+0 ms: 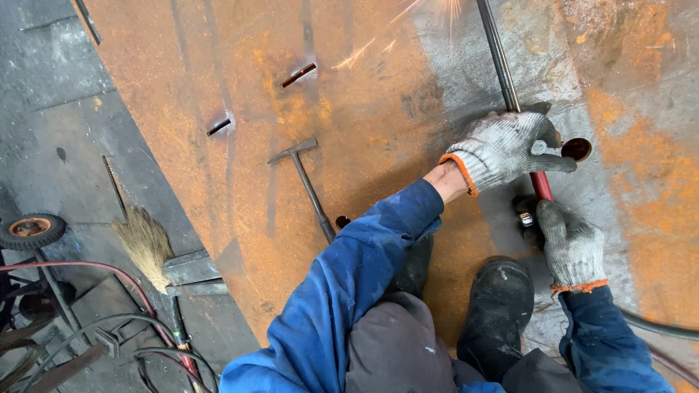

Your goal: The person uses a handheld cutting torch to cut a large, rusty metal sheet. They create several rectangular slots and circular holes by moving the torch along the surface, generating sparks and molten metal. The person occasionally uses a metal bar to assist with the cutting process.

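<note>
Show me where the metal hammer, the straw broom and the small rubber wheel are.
metal hammer (309,185): head view, on its handle.
straw broom (148,244): head view, on its bristles.
small rubber wheel (30,229): head view, on its orange hub.

I crouch on a broad rusty steel plate (240,145) with two cut slots (298,74). To my left lies grey concrete floor (51,80), a straw broom (145,244), a small wheel (30,229) and looping cables (116,320).

cutting torch (526,138): long dark metal tube, red grip section near rear | pose: runs from lower right up toward top edge, sparks at far tip | location: over rusty steel plate (291,109), both gloved hands on it
</note>
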